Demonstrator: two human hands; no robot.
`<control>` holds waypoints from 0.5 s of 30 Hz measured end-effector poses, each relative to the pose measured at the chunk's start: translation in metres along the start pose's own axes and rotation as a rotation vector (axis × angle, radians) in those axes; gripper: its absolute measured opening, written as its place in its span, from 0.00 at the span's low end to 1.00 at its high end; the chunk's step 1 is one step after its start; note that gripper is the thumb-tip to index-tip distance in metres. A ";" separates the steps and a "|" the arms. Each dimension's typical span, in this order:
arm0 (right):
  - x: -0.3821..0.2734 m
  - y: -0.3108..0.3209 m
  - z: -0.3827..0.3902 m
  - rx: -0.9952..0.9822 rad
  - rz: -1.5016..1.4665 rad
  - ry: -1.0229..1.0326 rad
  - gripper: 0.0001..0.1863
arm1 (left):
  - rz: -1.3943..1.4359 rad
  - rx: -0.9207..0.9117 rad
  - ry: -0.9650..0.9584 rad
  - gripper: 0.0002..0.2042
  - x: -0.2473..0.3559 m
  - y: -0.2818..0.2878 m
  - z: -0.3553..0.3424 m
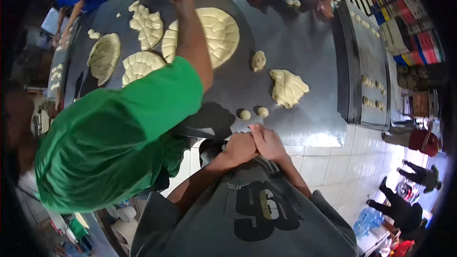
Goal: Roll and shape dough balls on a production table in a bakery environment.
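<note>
Close together at the table's near edge, my left hand (242, 146) and my right hand (269, 143) are both closed, touching each other. What their fingers enclose, if anything, is hidden. Just beyond them lie two small dough balls, one left (245, 114) and one right (263, 112). A torn lump of dough (288, 88) rests farther right, with a smaller dough piece (258, 61) behind it. The dark metal table (319, 62) carries all of these.
A person in green (119, 133) leans in from the left, arm stretched over a large scored dough round (220, 33). Other scored dough pieces (146, 26) lie at the far left. Trays with dough balls (371, 57) stand at right. Another person's hand (325, 8) is at the far edge.
</note>
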State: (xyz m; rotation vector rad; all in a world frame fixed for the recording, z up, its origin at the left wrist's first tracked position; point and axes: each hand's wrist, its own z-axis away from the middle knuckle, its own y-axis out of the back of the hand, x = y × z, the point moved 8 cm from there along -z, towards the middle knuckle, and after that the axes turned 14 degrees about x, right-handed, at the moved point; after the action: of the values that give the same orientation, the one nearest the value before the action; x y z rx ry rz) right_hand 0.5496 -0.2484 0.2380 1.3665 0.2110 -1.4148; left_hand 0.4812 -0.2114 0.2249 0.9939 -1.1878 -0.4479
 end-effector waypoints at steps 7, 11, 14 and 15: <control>0.021 0.002 0.037 -0.945 -0.007 0.053 0.21 | 0.230 0.098 -0.401 0.13 0.041 0.053 0.035; 0.016 0.070 0.034 -0.650 -0.139 1.135 0.08 | 0.411 -0.053 -0.223 0.08 0.029 0.045 0.034; 0.198 0.120 -0.049 0.342 -0.945 -0.120 0.11 | 0.267 0.520 0.019 0.09 -0.098 0.021 0.021; 0.180 0.121 -0.041 0.770 -0.381 0.104 0.14 | 0.065 0.576 0.020 0.13 -0.131 -0.012 0.027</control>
State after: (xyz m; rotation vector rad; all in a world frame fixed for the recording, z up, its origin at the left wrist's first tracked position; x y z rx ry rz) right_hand 0.7146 -0.3642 0.1468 2.1114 -0.0224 -1.8432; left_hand 0.4121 -0.1303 0.1425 1.4400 -1.3587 -0.0347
